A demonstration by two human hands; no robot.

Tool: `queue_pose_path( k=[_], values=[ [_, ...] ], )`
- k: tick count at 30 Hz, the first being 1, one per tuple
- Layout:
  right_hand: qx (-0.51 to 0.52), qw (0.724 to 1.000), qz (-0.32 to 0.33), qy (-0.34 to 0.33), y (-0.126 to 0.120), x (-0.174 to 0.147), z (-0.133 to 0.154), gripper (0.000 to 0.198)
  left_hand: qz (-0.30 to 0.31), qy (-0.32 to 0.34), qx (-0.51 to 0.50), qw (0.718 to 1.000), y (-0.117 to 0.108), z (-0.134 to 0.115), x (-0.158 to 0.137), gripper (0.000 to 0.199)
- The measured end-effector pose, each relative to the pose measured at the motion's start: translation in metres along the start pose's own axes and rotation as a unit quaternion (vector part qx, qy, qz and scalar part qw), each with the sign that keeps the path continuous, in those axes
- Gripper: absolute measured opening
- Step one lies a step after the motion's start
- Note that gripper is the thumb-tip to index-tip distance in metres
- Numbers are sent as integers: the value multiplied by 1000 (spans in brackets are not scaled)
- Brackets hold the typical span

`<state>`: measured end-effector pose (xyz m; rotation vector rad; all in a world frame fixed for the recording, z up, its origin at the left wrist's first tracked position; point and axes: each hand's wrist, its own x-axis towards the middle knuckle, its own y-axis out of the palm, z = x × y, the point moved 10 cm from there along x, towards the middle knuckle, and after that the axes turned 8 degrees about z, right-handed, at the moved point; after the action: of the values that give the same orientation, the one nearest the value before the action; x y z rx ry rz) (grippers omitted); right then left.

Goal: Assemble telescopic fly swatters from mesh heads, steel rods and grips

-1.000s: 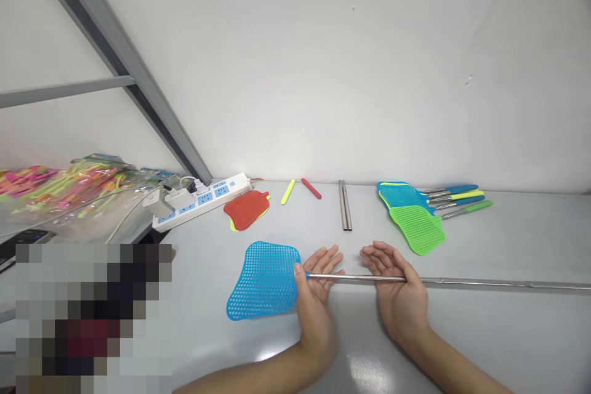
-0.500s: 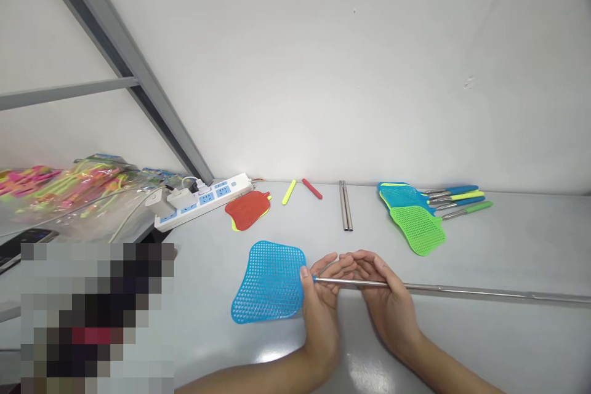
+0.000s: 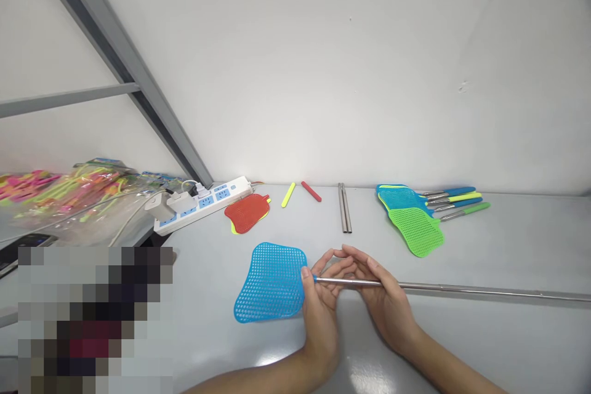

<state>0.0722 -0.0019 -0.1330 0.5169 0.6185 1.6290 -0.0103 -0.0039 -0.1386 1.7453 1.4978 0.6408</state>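
A blue fly swatter [image 3: 271,283] with a long extended metal rod lies across my two hands above the grey tabletop. My left hand [image 3: 321,308] holds it at the neck, the thumb pressed by the edge of the mesh head. Around the rod, my right hand [image 3: 385,298] has its thumb over the top and its fingers behind. The fingertips of both hands meet or nearly meet behind the rod. To the right, the rod runs out of the frame, so its far end is hidden.
Beyond my hands lie red and yellow swatter heads [image 3: 248,213], a yellow grip [image 3: 288,195], a red grip [image 3: 311,191] and metal rods [image 3: 345,208]. Swatters with grips [image 3: 418,231] are piled at right. A power strip [image 3: 203,204] and bagged colourful items [image 3: 99,191] stand left.
My right hand has slid slightly left along the rod, closer to my left hand. The left hand keeps its hold at the neck; the view has shifted a little.
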Motion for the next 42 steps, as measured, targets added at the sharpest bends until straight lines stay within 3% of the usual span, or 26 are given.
queue_pose_path(
  k=[14,22,29,35,42],
  values=[
    [-43,998,-2,40,-15,14,8,48,12,-32,85,996,4,-1,8,48],
    [-78,995,8,54,-15,19,13,42,-27,-5,149,988,-3,-19,18,42],
    [-125,988,15,91,-20,20,14,38,-64,2,122,990,-9,-28,28,38],
    [-131,986,0,104,-22,21,13,37,-47,30,92,994,-9,-40,36,33],
    [-56,992,-49,102,-43,23,21,37,-89,55,71,992,-23,-52,46,25]
  ],
)
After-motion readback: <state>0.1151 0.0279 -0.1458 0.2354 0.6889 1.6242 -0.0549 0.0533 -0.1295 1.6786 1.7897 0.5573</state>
